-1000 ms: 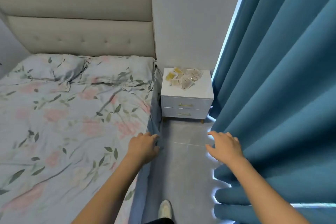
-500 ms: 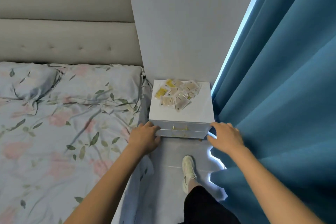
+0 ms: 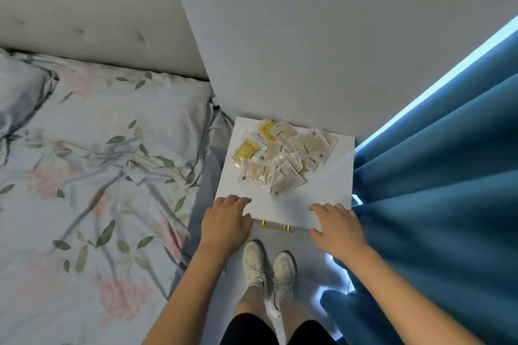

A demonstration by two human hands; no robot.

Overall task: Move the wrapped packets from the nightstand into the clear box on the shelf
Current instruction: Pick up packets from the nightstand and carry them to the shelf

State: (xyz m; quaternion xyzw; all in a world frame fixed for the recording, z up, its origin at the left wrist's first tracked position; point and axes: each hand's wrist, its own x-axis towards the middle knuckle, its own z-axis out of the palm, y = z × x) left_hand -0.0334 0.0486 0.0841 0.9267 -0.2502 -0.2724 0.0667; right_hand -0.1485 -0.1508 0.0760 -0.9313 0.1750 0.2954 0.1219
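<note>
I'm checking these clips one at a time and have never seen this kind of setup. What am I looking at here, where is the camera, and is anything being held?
There is no machine: a person does the job with bare hands. The single picture comes from a wide-angle camera worn on the head, looking forward and down, so the arms, legs and white shoes belong to the wearer. The left hand and right hand reach over the front edge of a white nightstand; neither has a grip on anything, and the fingers look relaxed. Whether they touch the top cannot be told. Toward the back of the nightstand lies a loose, overlapping pile of wrapped packets, mostly pale, a few yellow. A bed with floral bedding is on the left, a blue curtain on the right. The clear box and shelf are not in view.
</note>
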